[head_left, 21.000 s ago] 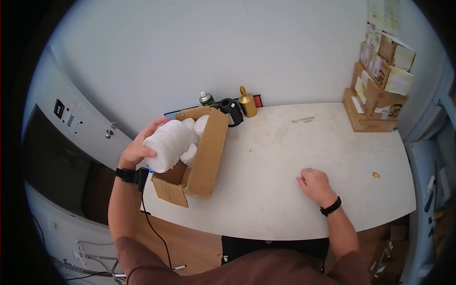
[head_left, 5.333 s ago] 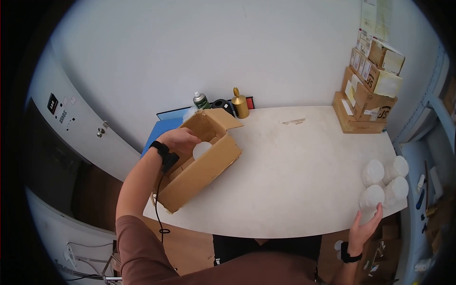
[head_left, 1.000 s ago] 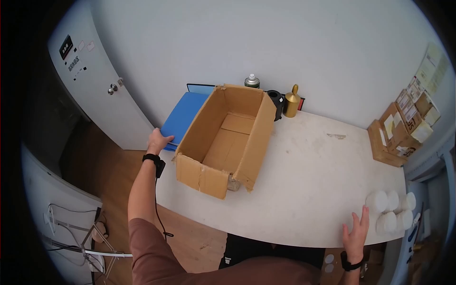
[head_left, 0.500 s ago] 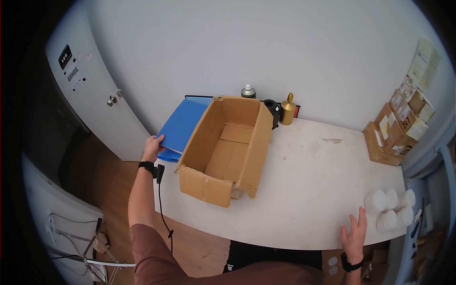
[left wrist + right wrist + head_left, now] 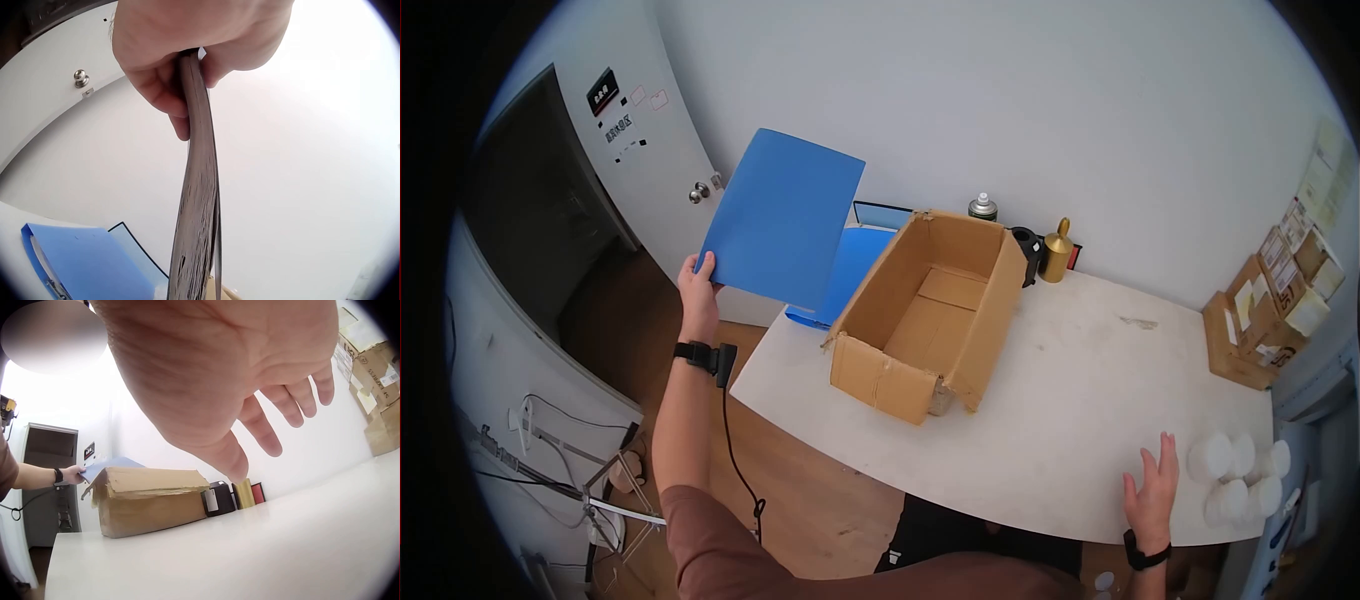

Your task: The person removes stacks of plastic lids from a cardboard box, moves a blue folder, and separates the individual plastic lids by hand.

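Observation:
My left hand [image 5: 699, 291] pinches a blue folder [image 5: 785, 220] by its lower left corner, holding it up off the table; in the left wrist view the hand [image 5: 203, 37] grips its thick stack of page edges [image 5: 199, 181]. Below it a second blue folder [image 5: 855, 270] lies on the table, left of the cardboard box [image 5: 880, 377], whose inside holds nothing visible. My right hand [image 5: 1152, 497], fingers spread, holds nothing near the front edge; its palm [image 5: 231, 369] shows in the right wrist view. Several white rolls [image 5: 1210, 457] stand just right of it.
Behind the box are a spray can [image 5: 983, 207], a black object [image 5: 1028, 254] and a gold container [image 5: 1056, 256]. Stacked cartons [image 5: 1250, 325] stand at the back right of the white table [image 5: 1090, 400]. A door [image 5: 640, 110] is at the left.
My left hand has lifted the upper blue folder from the table, uncovering the lower one. Earlier, white rolls went from the box to the table's right end. The right hand remains open there.

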Tool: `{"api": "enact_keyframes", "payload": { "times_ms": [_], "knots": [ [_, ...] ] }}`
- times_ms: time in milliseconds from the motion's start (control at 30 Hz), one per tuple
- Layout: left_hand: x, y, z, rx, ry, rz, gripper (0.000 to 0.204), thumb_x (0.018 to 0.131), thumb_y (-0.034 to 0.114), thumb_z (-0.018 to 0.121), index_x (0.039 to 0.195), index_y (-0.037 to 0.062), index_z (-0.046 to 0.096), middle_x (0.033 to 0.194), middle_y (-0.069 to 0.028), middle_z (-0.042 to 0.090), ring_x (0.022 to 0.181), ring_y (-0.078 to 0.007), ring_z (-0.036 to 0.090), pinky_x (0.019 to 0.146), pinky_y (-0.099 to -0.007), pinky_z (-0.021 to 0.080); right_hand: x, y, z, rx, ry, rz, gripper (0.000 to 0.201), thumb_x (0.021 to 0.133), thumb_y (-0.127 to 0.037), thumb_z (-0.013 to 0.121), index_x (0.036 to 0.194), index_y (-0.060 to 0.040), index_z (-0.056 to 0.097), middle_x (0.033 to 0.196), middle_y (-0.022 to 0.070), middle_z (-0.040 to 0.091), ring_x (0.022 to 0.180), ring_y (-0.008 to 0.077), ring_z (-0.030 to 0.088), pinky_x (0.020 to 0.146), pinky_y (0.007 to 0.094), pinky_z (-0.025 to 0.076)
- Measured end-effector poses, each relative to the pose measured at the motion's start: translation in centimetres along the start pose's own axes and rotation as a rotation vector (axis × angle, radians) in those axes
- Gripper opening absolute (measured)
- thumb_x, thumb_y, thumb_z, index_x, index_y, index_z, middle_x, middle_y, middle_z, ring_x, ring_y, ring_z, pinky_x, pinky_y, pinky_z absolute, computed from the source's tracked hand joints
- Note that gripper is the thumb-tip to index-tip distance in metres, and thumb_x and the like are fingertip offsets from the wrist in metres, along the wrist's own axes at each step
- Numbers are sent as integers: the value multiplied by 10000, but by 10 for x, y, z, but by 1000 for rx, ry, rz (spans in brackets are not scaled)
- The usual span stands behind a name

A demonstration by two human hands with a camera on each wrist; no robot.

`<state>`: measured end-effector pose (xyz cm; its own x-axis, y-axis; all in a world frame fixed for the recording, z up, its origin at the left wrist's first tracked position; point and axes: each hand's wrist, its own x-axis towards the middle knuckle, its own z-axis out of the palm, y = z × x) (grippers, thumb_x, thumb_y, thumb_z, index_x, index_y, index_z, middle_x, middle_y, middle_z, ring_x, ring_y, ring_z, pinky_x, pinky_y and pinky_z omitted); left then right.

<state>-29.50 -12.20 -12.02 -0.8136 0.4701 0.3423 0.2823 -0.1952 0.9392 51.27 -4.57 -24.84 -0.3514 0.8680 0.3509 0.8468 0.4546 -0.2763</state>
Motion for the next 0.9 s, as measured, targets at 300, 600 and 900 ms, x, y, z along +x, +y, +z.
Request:
{"api": "enact_keyframes", "payload": {
  "times_ms": [300, 600, 900],
  "knots": [
    [-104, 108, 5, -399, -205, 34, 256, 1144, 247, 605, 1264, 22, 630, 1176, -59, 741, 1042, -156, 733, 952, -341, 600, 46, -51, -8, 126, 64, -234, 598, 857, -74, 812, 1399, 64, 599, 1638, 300, 443, 1516, 501, 432, 1215, 568, 397],
    [-301, 148, 155, -549, -581, -358, 407, 1150, 305, 586, 1453, 34, 576, 1342, -52, 718, 1180, -155, 708, 1045, -358, 559, 64, -93, -43, 790, 49, -395, 699, 998, -88, 651, 1611, 95, 370, 1556, 299, 551, 1410, 457, 567, 1205, 511, 423],
    [-434, 35, 251, -472, -994, -788, 237, 1094, 209, 711, 1227, 71, 572, 1223, -68, 724, 1065, -150, 728, 938, -356, 619, -36, 4, -43, 1492, -53, 189, 515, 1121, -154, 474, 1591, 48, 419, 1423, 105, 605, 1316, 206, 568, 1156, 373, 433]
  ]
}}
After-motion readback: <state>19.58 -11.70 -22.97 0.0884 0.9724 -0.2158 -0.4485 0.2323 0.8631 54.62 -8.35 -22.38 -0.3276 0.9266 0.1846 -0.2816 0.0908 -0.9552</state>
